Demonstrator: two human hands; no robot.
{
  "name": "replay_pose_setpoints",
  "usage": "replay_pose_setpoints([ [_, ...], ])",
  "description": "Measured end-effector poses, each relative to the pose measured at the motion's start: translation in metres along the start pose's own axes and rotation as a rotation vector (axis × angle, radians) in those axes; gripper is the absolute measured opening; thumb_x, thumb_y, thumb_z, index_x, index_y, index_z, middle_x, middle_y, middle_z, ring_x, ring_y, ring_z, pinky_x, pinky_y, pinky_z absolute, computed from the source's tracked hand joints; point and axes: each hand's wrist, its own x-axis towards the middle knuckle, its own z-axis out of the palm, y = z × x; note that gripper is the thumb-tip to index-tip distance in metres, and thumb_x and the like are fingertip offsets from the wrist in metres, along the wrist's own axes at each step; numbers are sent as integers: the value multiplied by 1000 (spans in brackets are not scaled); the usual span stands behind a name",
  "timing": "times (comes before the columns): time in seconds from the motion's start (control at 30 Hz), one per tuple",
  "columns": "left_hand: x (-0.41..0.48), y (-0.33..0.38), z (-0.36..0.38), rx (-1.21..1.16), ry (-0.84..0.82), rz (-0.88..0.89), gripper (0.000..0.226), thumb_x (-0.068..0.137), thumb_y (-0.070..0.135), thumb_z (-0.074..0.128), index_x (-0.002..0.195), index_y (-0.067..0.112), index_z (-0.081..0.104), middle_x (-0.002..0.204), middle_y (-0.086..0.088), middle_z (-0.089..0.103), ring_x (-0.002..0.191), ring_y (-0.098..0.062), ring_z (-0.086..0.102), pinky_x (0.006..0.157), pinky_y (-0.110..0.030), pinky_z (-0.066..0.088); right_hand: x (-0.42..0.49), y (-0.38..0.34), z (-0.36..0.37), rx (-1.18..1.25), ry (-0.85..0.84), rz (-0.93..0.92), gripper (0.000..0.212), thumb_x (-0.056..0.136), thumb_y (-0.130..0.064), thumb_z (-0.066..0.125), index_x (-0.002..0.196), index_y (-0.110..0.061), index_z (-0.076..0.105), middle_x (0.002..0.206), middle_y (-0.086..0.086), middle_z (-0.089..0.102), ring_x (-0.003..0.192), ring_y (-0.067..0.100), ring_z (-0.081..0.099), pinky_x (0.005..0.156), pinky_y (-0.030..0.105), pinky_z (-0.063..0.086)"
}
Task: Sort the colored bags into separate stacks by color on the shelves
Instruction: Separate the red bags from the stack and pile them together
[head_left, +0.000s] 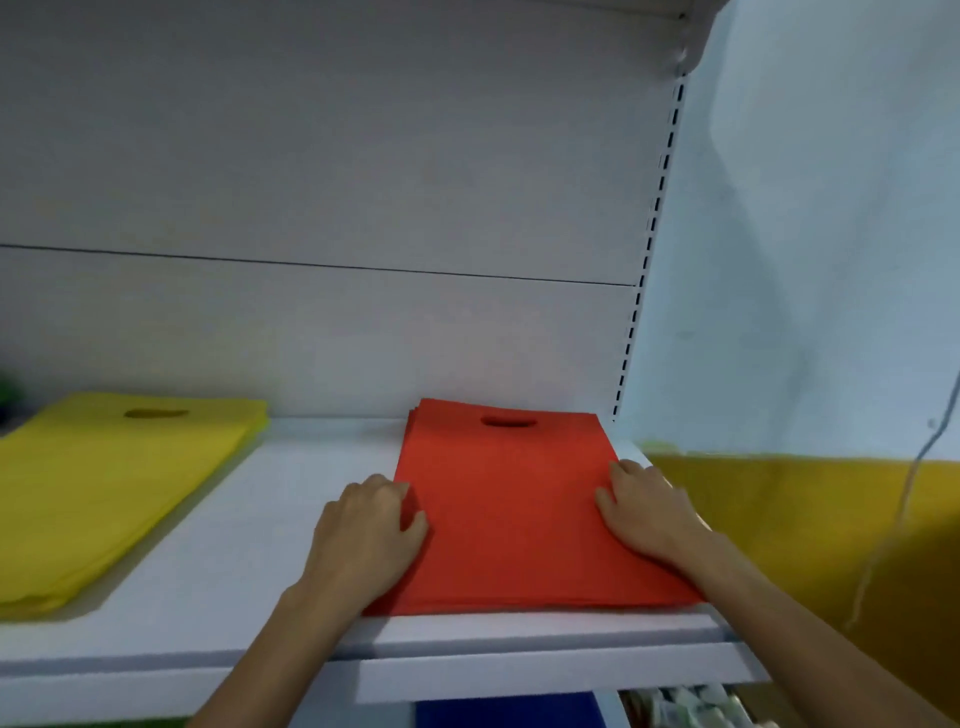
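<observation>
A stack of red bags (509, 499) with a cut-out handle lies flat on the right end of the white shelf (291, 499). My left hand (369, 530) holds the stack's left edge, fingers curled against its side and thumb on top. At the right edge, my right hand (647, 506) grips the stack with its thumb on the top bag. A stack of yellow bags (104, 483) lies at the shelf's left end, apart from the red one.
The shelf's white back panel (332, 208) and a slotted upright (644, 260) stand behind the bags. A pale wall with a yellow lower band (810, 525) is on the right. Something blue (509, 713) shows on the shelf below. A green edge (10, 389) peeks at far left.
</observation>
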Motion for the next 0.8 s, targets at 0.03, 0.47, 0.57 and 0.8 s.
replay_pose_setpoints([
  [0.03, 1, 0, 3, -11, -12, -26, 37, 91, 37, 44, 119, 16, 54, 120, -3, 54, 111, -22, 48, 90, -32, 40, 2, 2, 2, -7, -1, -11, 33, 96, -31, 32, 112, -7, 47, 124, 8, 47, 116, 28, 44, 93, 44, 42],
  [0.47, -5, -46, -36, -196, 248, -65, 36, 89, 34, 53, 123, 23, 56, 126, 3, 54, 116, -15, 49, 94, -28, 37, 10, -59, -43, 101, 235, -242, 41, 93, -28, 44, 130, -10, 47, 132, 11, 48, 121, 28, 45, 99, 40, 40],
  [0.57, -24, -98, -69, -171, 320, -100, 33, 86, 25, 58, 118, 19, 61, 119, -2, 59, 108, -20, 54, 87, -30, 42, 8, -128, -49, 168, 268, -375, 44, 92, -26, 47, 132, -8, 45, 131, 14, 49, 121, 30, 45, 99, 40, 40],
  [0.8, -105, -242, -162, -38, 472, -254, 27, 82, 15, 63, 109, 16, 66, 106, 0, 61, 88, -17, 57, 73, -31, 45, -22, -329, -38, 305, 216, -671, 48, 94, -28, 46, 138, -13, 37, 135, 11, 46, 122, 29, 44, 98, 38, 39],
])
